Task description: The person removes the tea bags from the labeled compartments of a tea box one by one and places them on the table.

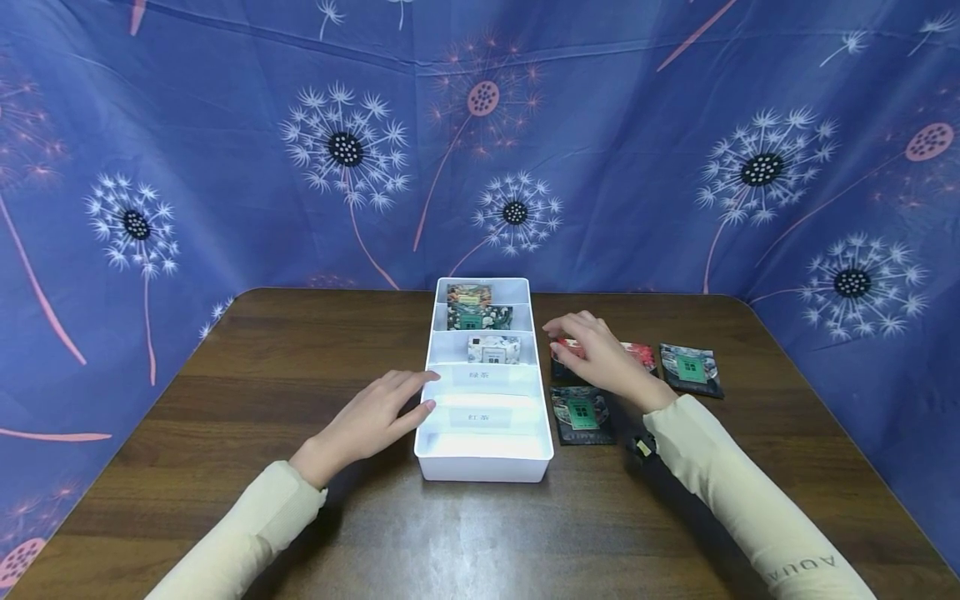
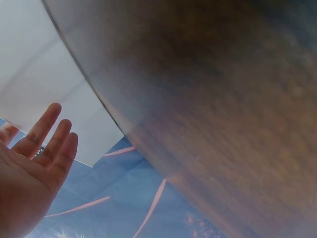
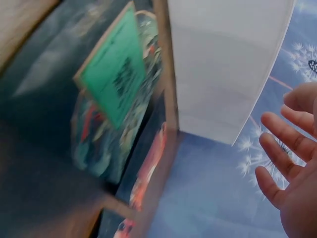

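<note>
A long white divided box (image 1: 483, 469) stands on the table, with Chinese labels in its two nearer visible sections. My left hand (image 1: 367, 425) is at its left side, fingers extended and fingertips right at the rim. Three tea packets sit in the farther sections: an orange one (image 1: 468, 293), a dark floral one (image 1: 480, 317) and a pale one (image 1: 494, 350). To the right of the box, my right hand (image 1: 600, 358) hovers with loosely bent fingers over a red and black tea packet (image 1: 640, 353), partly hiding it. Nothing shows in either palm.
A dark tea packet with a green label (image 1: 582, 415) lies beside the box's right wall, and another green-labelled packet (image 1: 690, 369) lies farther right. A small black object (image 1: 642, 447) is under the right wrist. Blue dandelion-print cloth (image 1: 600, 167) hangs behind the brown wooden table (image 1: 300, 350).
</note>
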`<state>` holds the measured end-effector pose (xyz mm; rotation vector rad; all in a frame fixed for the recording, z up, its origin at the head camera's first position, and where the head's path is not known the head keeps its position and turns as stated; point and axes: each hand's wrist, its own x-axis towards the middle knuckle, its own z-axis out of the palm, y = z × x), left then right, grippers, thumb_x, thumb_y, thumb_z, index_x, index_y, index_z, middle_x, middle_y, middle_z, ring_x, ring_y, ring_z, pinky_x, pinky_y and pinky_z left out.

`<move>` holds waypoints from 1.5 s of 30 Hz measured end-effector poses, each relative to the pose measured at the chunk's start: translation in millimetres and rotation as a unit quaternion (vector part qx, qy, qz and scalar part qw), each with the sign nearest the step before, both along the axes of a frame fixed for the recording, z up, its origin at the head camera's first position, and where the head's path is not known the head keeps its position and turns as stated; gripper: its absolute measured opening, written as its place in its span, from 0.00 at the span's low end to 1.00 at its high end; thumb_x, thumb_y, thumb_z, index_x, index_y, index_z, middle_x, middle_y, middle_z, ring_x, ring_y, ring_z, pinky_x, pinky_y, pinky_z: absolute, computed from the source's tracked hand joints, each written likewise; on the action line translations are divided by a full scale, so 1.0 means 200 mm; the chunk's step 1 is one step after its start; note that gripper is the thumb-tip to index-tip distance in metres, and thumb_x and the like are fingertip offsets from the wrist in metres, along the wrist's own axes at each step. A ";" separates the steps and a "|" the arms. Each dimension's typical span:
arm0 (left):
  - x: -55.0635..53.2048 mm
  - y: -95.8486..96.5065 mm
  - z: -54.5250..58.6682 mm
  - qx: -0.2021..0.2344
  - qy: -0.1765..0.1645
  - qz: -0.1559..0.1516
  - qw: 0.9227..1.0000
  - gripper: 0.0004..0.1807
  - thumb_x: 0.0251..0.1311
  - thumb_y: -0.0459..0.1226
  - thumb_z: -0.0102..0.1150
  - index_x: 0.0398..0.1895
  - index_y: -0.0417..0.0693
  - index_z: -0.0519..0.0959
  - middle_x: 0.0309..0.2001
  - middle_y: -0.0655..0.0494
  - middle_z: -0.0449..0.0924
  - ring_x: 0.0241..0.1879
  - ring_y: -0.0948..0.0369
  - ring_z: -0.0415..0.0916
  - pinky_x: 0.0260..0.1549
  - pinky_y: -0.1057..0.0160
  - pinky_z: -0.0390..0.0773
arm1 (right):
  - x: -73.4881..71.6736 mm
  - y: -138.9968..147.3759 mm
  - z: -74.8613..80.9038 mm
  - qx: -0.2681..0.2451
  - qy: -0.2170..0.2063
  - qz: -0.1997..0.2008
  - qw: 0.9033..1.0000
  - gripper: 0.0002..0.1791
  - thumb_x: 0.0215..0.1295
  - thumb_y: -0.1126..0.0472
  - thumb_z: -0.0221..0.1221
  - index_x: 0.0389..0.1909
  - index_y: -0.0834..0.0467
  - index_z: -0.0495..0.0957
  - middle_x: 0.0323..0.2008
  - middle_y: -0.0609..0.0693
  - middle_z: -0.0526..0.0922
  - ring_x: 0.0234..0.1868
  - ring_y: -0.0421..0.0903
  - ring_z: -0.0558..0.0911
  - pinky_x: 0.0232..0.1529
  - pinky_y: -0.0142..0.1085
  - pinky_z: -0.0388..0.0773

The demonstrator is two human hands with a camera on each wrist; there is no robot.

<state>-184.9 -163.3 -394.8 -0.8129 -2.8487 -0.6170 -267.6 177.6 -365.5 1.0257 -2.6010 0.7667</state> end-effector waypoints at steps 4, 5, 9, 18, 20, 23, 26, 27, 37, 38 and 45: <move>0.00 0.00 0.00 -0.004 0.002 0.000 1.000 0.28 0.64 0.60 0.33 0.62 0.60 0.66 0.59 0.63 0.69 0.58 0.62 0.67 0.57 0.55 0.67 | -0.02 -0.05 0.01 -0.008 0.014 0.009 1.000 0.12 0.62 0.62 0.55 0.46 0.59 0.76 0.43 0.51 0.80 0.46 0.48 0.72 0.46 0.47 0.63; 0.00 0.00 0.00 -0.004 0.001 0.001 1.000 0.28 0.65 0.60 0.34 0.62 0.60 0.66 0.59 0.63 0.69 0.58 0.62 0.67 0.57 0.55 0.67 | -0.02 -0.06 0.01 -0.008 0.016 0.013 1.000 0.12 0.62 0.62 0.55 0.46 0.60 0.76 0.44 0.51 0.80 0.46 0.48 0.72 0.46 0.47 0.63; 0.00 0.00 0.00 -0.001 0.000 0.001 1.000 0.28 0.65 0.59 0.35 0.62 0.60 0.66 0.59 0.63 0.69 0.58 0.61 0.67 0.57 0.54 0.67 | -0.03 -0.11 0.01 -0.004 0.017 0.026 1.000 0.12 0.62 0.63 0.55 0.46 0.60 0.76 0.45 0.52 0.80 0.47 0.49 0.72 0.46 0.47 0.64; 0.00 0.00 0.00 -0.003 -0.003 0.000 1.000 0.29 0.64 0.60 0.33 0.62 0.59 0.66 0.59 0.63 0.69 0.58 0.62 0.67 0.57 0.55 0.67 | -0.04 -0.17 0.01 0.030 0.011 0.017 0.999 0.13 0.62 0.62 0.54 0.46 0.60 0.77 0.45 0.53 0.80 0.47 0.50 0.72 0.48 0.48 0.65; -0.01 0.00 0.00 -0.005 -0.002 0.001 1.000 0.29 0.64 0.60 0.34 0.62 0.60 0.66 0.59 0.63 0.70 0.58 0.62 0.67 0.57 0.55 0.67 | -0.04 -0.18 0.01 0.040 0.007 0.013 0.999 0.13 0.61 0.62 0.54 0.46 0.59 0.76 0.44 0.52 0.80 0.47 0.49 0.72 0.49 0.47 0.65; -0.01 0.00 0.00 -0.006 -0.001 0.001 1.000 0.29 0.64 0.60 0.34 0.62 0.59 0.66 0.59 0.63 0.70 0.58 0.62 0.67 0.57 0.55 0.68 | -0.04 -0.19 0.00 0.052 0.000 0.010 0.999 0.13 0.61 0.62 0.55 0.47 0.59 0.76 0.44 0.51 0.80 0.47 0.48 0.71 0.50 0.47 0.64; -0.01 0.00 0.00 -0.005 -0.001 0.001 1.000 0.28 0.64 0.60 0.35 0.62 0.59 0.66 0.58 0.63 0.70 0.58 0.62 0.67 0.57 0.55 0.68 | -0.04 -0.20 -0.01 0.059 -0.001 0.005 0.998 0.12 0.61 0.63 0.55 0.46 0.58 0.77 0.42 0.50 0.81 0.47 0.48 0.71 0.51 0.47 0.63; 0.00 0.00 0.00 -0.005 -0.002 0.001 1.000 0.28 0.64 0.60 0.35 0.62 0.59 0.66 0.58 0.63 0.70 0.58 0.62 0.67 0.57 0.55 0.68 | -0.04 -0.20 -0.01 0.061 0.000 0.003 0.998 0.12 0.61 0.63 0.56 0.45 0.58 0.77 0.41 0.50 0.81 0.47 0.48 0.71 0.51 0.48 0.63; 0.00 0.00 0.00 -0.004 -0.008 0.002 1.000 0.28 0.65 0.59 0.35 0.62 0.59 0.66 0.59 0.62 0.70 0.58 0.61 0.67 0.57 0.54 0.67 | -0.01 -0.23 0.00 0.092 0.029 -0.025 0.995 0.10 0.61 0.62 0.56 0.43 0.57 0.78 0.38 0.49 0.82 0.46 0.49 0.71 0.47 0.48 0.64; 0.00 0.00 0.00 -0.004 -0.007 0.002 1.000 0.28 0.65 0.59 0.35 0.62 0.59 0.66 0.59 0.62 0.70 0.58 0.61 0.67 0.57 0.54 0.67 | -0.01 -0.23 0.00 0.092 0.030 -0.026 0.995 0.10 0.61 0.62 0.56 0.43 0.57 0.78 0.38 0.49 0.82 0.46 0.49 0.71 0.47 0.48 0.64; 0.00 0.00 0.00 -0.005 -0.005 0.001 1.000 0.29 0.65 0.60 0.34 0.63 0.60 0.66 0.59 0.62 0.70 0.58 0.61 0.67 0.57 0.54 0.67 | 0.00 -0.24 0.00 0.098 0.025 -0.034 0.994 0.10 0.61 0.63 0.55 0.43 0.57 0.79 0.39 0.49 0.82 0.48 0.50 0.70 0.49 0.48 0.63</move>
